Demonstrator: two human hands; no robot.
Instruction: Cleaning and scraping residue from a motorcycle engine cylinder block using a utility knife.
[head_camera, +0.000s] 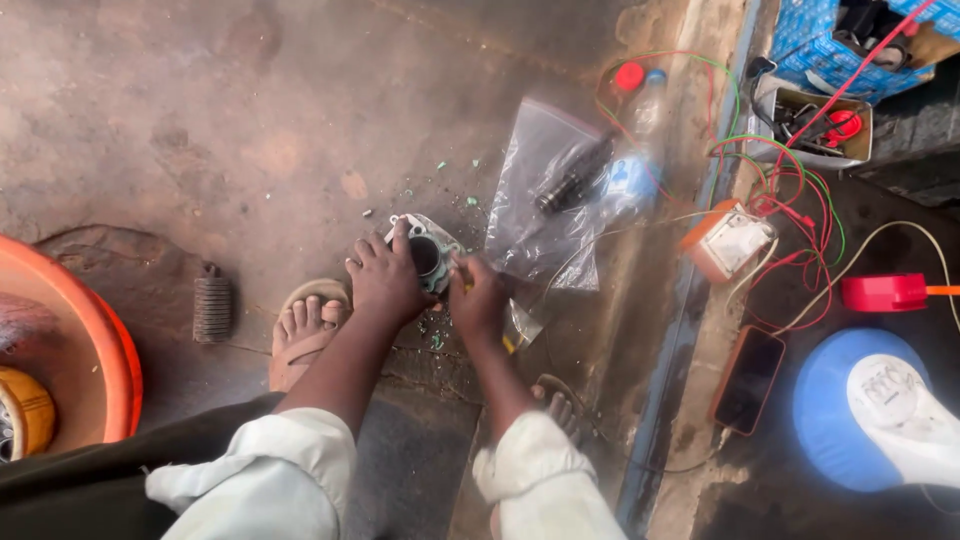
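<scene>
The left hand (385, 278) covers much of the metal cylinder part (432, 255), and whatever the right hand (478, 300) grips is hidden. At nine o'clock the orange basin (95, 330) is cut by the edge; the dark piece inside the plastic bag (545, 195) is blurred.

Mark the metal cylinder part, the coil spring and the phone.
metal cylinder part (432, 255), head view, on its round dark bore beside the left hand.
coil spring (212, 303), head view, mid-coils.
phone (750, 379), head view, centre of dark screen.
</scene>
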